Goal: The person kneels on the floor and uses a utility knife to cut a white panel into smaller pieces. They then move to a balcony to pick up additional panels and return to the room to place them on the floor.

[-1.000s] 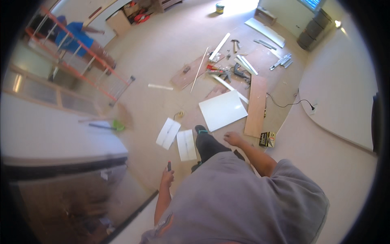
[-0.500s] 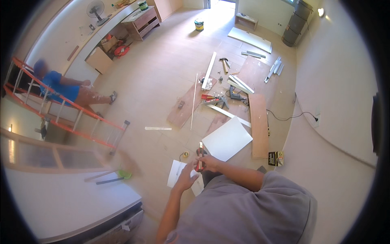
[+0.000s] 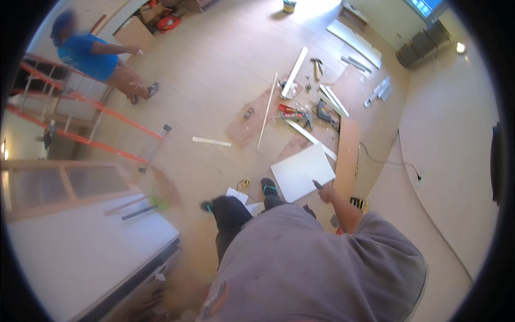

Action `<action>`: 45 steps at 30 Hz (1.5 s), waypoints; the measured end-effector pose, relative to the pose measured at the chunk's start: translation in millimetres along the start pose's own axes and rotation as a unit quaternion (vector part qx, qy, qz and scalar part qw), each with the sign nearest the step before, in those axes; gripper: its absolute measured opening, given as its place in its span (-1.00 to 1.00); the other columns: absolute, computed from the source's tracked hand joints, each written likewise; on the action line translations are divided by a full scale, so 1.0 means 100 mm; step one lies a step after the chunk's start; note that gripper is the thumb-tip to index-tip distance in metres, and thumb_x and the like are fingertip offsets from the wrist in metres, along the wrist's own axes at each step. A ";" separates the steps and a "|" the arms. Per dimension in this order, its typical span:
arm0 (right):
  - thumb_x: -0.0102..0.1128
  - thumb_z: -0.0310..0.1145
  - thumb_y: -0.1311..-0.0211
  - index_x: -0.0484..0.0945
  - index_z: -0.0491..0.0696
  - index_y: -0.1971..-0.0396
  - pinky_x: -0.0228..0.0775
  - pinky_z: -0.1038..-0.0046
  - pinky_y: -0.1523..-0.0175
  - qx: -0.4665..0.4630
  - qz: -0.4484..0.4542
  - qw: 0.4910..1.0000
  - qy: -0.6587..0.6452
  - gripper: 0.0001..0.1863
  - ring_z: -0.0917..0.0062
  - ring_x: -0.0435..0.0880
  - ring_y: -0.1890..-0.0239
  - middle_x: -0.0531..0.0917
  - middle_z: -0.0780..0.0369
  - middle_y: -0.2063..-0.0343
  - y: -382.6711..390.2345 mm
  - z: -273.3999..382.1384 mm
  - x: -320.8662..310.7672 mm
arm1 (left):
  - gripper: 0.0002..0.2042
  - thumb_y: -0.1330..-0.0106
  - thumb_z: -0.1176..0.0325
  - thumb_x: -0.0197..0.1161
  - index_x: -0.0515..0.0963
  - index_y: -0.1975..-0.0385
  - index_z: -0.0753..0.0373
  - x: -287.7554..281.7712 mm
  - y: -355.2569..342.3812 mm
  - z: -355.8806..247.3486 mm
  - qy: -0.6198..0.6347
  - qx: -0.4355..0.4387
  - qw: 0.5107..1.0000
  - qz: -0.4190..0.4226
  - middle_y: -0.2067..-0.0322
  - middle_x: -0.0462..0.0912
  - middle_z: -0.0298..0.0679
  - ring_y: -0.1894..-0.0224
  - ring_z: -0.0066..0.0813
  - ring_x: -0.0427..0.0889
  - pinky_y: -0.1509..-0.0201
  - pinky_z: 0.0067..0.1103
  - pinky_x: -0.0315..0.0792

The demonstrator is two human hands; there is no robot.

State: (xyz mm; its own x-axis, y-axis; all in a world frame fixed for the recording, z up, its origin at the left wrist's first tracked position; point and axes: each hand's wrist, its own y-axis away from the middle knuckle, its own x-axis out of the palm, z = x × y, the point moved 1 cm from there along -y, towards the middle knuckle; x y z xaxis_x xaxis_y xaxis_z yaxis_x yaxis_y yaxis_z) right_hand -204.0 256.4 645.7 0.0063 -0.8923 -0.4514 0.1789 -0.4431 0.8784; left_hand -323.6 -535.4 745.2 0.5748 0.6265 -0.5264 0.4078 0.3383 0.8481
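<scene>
My right hand (image 3: 325, 194) is closed and hangs over the lower right edge of a white rectangular panel (image 3: 300, 170) on the floor. From its fingers sticks the dark end of a utility knife (image 3: 317, 184); its blade does not show clearly. My left hand is out of view. By my feet, in dark sandals with teal straps, lie white sheets (image 3: 237, 195) and a small yellow tape measure (image 3: 246, 183). A long brown board (image 3: 347, 155) runs along the panel's right side.
A power drill (image 3: 325, 111), a hammer (image 3: 316, 68), red-handled tools (image 3: 289, 111) and white strips (image 3: 294, 71) lie ahead. On the left stand an orange ladder (image 3: 107, 119), a person in blue (image 3: 92, 56) and a white-topped cabinet (image 3: 80, 252). A cord (image 3: 394, 162) reaches the right wall.
My hands have parted: the right has moved right with the utility knife, and the left has left the view. The view has shifted, and my feet now show.
</scene>
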 end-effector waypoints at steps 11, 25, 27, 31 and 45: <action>0.16 -0.25 -0.31 0.59 -0.27 0.22 0.68 0.23 0.41 0.048 -0.059 0.957 -0.280 -0.67 0.28 0.76 0.45 0.71 0.07 0.43 0.38 1.95 1.03 | -0.83 -0.39 0.24 0.18 0.60 0.19 0.17 -1.39 -2.25 -3.06 -0.055 0.186 0.979 0.056 0.33 0.63 -0.26 0.30 -0.37 0.65 0.30 -0.31 0.56; 0.09 0.12 -0.41 0.68 -0.25 0.14 0.58 0.19 0.43 0.107 -0.082 0.894 -0.426 -0.38 0.26 0.74 0.46 0.74 -0.03 0.36 0.96 3.26 2.08 | -0.82 -0.42 0.26 0.07 0.52 0.28 0.23 -3.51 -2.56 -7.88 0.033 0.424 0.905 0.028 0.42 0.62 -0.21 0.47 -0.36 0.65 0.52 -0.52 0.47; 0.19 -0.19 -0.39 0.68 -0.25 0.18 0.56 0.20 0.49 0.086 -0.093 0.877 -0.464 -0.63 0.28 0.74 0.48 0.75 0.00 0.35 0.51 2.86 2.49 | -0.81 -0.40 0.25 0.08 0.54 0.24 0.21 -2.78 -2.54 -7.89 -0.092 0.401 0.901 0.134 0.40 0.64 -0.21 0.43 -0.36 0.68 0.46 -0.51 0.51; 0.24 -0.20 -0.35 0.68 -0.25 0.21 0.57 0.22 0.47 0.124 -0.059 0.896 -0.422 -0.65 0.28 0.74 0.50 0.75 0.00 0.37 0.10 2.99 2.17 | -0.65 -0.42 0.21 0.17 0.56 -0.10 0.24 -1.87 -2.14 -7.59 -0.304 0.328 0.853 0.269 0.24 0.72 -0.20 0.31 -0.38 0.74 0.33 -0.49 0.58; 0.24 0.09 -0.35 0.72 -0.11 0.36 0.54 0.23 0.35 0.116 -0.055 0.858 -0.498 -0.51 0.30 0.72 0.47 0.64 0.09 0.62 -2.50 4.00 0.31 | -0.62 -0.46 0.27 0.16 0.49 -0.16 0.38 -2.11 -1.05 -7.20 -0.222 0.178 0.956 0.074 0.26 0.70 -0.12 0.32 -0.37 0.73 0.33 -0.53 0.58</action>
State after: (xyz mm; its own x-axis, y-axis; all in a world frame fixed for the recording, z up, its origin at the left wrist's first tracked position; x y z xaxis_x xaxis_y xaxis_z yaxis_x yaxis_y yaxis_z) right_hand -642.6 305.3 474.9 -0.8621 -0.4236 -0.2780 -0.0775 -0.4319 0.8986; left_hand -998.3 -197.9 811.3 0.8567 0.2626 -0.4440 0.4696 -0.0410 0.8819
